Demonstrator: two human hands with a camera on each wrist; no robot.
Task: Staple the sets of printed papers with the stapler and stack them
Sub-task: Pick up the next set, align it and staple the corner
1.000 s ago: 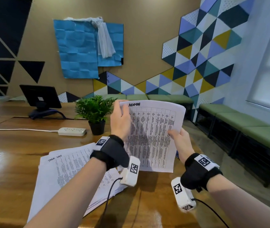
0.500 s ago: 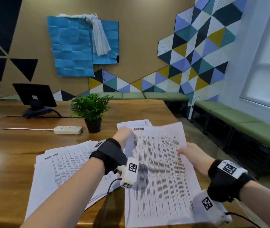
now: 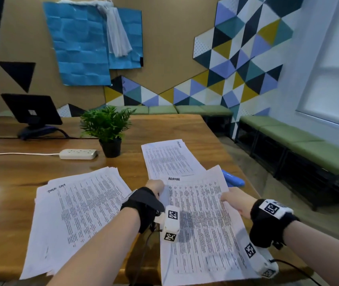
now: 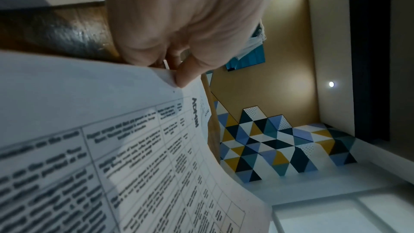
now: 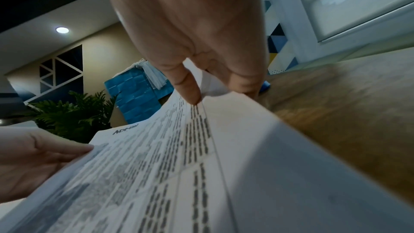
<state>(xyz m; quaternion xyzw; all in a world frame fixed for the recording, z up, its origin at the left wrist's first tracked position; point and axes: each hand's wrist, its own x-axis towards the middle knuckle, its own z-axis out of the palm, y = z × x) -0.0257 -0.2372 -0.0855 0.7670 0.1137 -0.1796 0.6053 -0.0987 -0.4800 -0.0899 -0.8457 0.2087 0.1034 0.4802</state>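
You hold a set of white printed sheets headed "ADMIN" (image 3: 201, 219) low over the near right part of the wooden tabletop (image 3: 9, 182), its near end overhanging the near edge. Your left hand (image 3: 154, 187) pinches the far left corner between thumb and fingers (image 4: 186, 77). Your right hand (image 3: 234, 201) pinches the right edge, thumb on top.

The set is light and limp; it sags between the grips. Loose sheets are likely to slide apart, so keep both pinches close to the corner to be stapled.

The blue stapler (image 3: 233, 179) lies near the right edge, just beyond the set. A second printed set (image 3: 166, 159) lies farther back. A loose pile of printed papers (image 3: 77, 207) lies at the near left.
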